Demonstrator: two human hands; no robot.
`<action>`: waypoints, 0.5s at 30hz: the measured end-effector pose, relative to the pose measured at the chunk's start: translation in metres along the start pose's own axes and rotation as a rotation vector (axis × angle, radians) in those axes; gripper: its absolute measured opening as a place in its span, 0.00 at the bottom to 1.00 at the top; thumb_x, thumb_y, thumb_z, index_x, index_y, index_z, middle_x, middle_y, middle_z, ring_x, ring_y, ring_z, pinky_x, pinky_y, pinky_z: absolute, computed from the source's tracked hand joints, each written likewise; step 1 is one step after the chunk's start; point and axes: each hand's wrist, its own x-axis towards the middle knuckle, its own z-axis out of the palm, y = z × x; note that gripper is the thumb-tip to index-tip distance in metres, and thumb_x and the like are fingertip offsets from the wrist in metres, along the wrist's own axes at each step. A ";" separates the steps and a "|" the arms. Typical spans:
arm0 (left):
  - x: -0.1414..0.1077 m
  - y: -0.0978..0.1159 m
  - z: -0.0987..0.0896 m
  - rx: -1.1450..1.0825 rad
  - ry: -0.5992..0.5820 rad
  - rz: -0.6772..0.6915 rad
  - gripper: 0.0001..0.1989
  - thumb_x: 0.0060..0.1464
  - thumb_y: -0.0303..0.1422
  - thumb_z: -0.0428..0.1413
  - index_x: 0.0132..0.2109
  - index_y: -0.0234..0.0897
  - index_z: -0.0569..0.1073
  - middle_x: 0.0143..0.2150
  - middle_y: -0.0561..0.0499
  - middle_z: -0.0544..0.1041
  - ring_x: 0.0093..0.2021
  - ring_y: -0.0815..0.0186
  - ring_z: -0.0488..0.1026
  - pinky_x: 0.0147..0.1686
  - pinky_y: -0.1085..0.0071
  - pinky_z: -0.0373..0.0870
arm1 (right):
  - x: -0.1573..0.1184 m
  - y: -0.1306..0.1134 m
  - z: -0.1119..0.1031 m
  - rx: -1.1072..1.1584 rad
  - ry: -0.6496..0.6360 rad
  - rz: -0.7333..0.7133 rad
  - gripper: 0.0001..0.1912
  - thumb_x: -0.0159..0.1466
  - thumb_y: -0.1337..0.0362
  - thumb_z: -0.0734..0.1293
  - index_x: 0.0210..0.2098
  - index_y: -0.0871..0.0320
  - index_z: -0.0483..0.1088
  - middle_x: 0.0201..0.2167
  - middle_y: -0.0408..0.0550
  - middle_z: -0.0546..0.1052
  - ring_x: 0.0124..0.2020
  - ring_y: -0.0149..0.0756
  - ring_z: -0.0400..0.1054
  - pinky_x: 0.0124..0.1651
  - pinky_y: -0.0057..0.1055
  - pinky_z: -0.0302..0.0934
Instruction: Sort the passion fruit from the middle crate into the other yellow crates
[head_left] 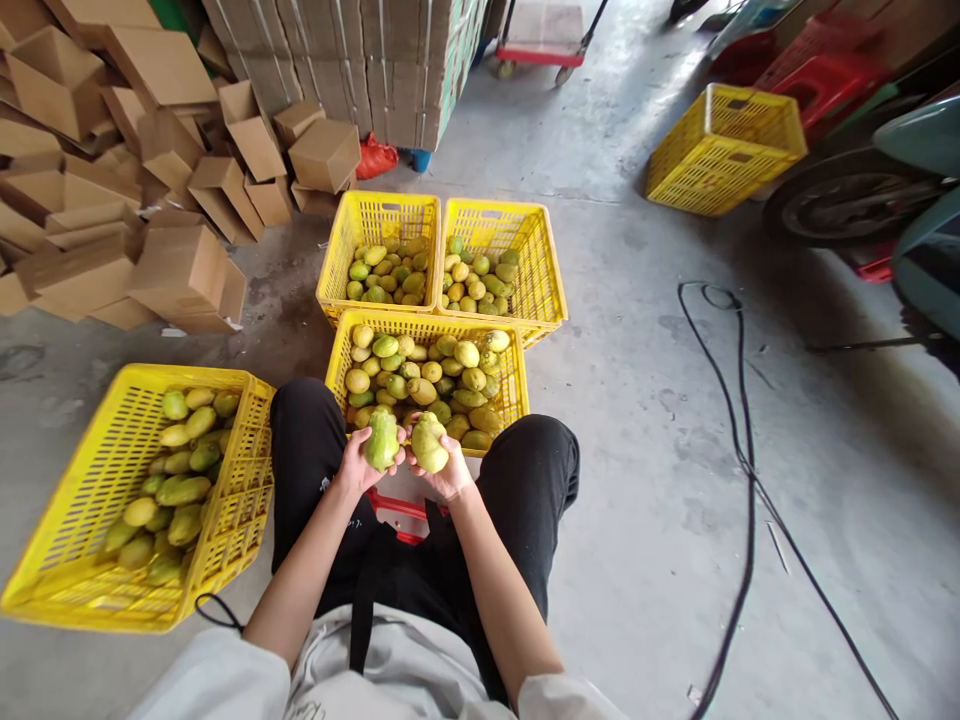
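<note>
In the middle of the head view, my left hand (358, 459) grips a lumpy green fruit (381, 441), oblong like a small papaya. Beside it, my right hand (450, 474) is closed around a paler yellow-green fruit (429, 443). The two fruits are held side by side, above my lap and near the front rim of a yellow crate (520, 385). That crate is filled with similar green and yellow fruits (431, 372). Parts of my fingers are hidden behind what they hold.
Two more yellow crates (562, 275) of fruit stand behind. Left of my leg, another yellow crate (67, 510) lies tilted, partly filled. Cardboard boxes (187, 270) are heaped at left. A black cable (750, 470) runs across the floor at right, near a parked motorbike (930, 240).
</note>
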 end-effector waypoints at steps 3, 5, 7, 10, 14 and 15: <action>0.000 0.002 0.003 -0.013 0.023 0.009 0.19 0.48 0.42 0.56 0.45 0.35 0.69 0.34 0.48 0.71 0.25 0.68 0.69 0.16 0.76 0.62 | -0.001 -0.002 0.001 -0.008 0.020 -0.018 0.26 0.52 0.56 0.73 0.49 0.53 0.67 0.39 0.44 0.75 0.29 0.32 0.71 0.24 0.25 0.67; -0.001 0.006 0.006 -0.058 0.049 0.023 0.19 0.50 0.42 0.53 0.45 0.34 0.70 0.36 0.46 0.71 0.27 0.66 0.70 0.18 0.75 0.64 | -0.003 -0.005 0.002 0.016 0.039 -0.023 0.26 0.52 0.57 0.72 0.50 0.52 0.66 0.41 0.46 0.76 0.33 0.35 0.72 0.29 0.28 0.70; -0.002 0.010 0.006 -0.118 0.070 0.029 0.19 0.52 0.41 0.50 0.46 0.33 0.70 0.37 0.44 0.71 0.29 0.65 0.70 0.19 0.73 0.65 | -0.005 -0.009 0.005 0.043 0.045 -0.012 0.27 0.52 0.56 0.69 0.51 0.52 0.66 0.44 0.48 0.76 0.39 0.40 0.73 0.36 0.36 0.72; -0.003 0.015 0.004 -0.179 0.095 0.024 0.19 0.53 0.40 0.49 0.47 0.32 0.71 0.37 0.42 0.71 0.32 0.62 0.71 0.21 0.73 0.66 | -0.009 -0.016 0.008 0.035 0.054 -0.012 0.28 0.52 0.58 0.66 0.52 0.53 0.66 0.50 0.52 0.75 0.47 0.46 0.72 0.46 0.48 0.70; -0.002 0.015 0.000 -0.187 0.168 0.033 0.19 0.53 0.38 0.49 0.48 0.34 0.72 0.41 0.42 0.73 0.41 0.57 0.73 0.28 0.69 0.70 | -0.012 -0.016 0.005 -0.034 0.058 -0.060 0.28 0.52 0.59 0.69 0.52 0.55 0.67 0.50 0.53 0.75 0.48 0.47 0.72 0.48 0.49 0.69; -0.002 0.013 -0.001 -0.174 0.172 0.038 0.18 0.52 0.39 0.50 0.47 0.34 0.72 0.41 0.42 0.74 0.42 0.57 0.74 0.29 0.68 0.70 | -0.012 -0.014 0.002 -0.044 0.047 -0.059 0.29 0.52 0.58 0.71 0.53 0.54 0.67 0.49 0.52 0.76 0.47 0.46 0.73 0.46 0.47 0.71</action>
